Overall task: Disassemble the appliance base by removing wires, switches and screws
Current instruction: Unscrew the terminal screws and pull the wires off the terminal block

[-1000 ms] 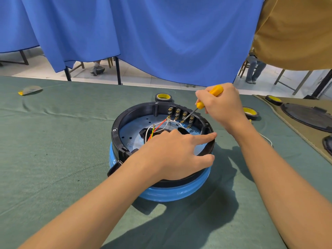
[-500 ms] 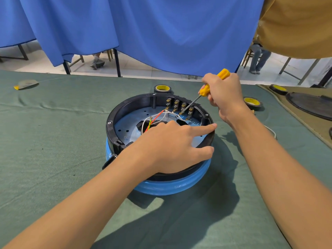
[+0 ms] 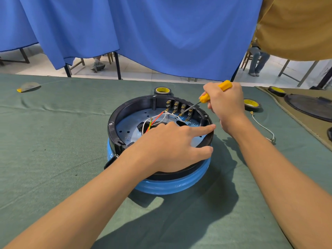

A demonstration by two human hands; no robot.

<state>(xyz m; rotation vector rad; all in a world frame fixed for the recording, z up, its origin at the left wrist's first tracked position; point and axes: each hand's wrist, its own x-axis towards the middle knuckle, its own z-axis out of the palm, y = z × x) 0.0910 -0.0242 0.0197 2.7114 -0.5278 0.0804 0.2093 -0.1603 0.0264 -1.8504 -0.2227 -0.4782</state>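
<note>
Yellow screwdriver (image 3: 204, 98) in right hand (image 3: 224, 105), left hand (image 3: 170, 148) on base (image 3: 129, 108)

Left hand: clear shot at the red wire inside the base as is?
Probably yes. The left hand lies over the base rim, and the red wire sits uncovered just past its knuckles; the screwdriver works farther right.
</note>
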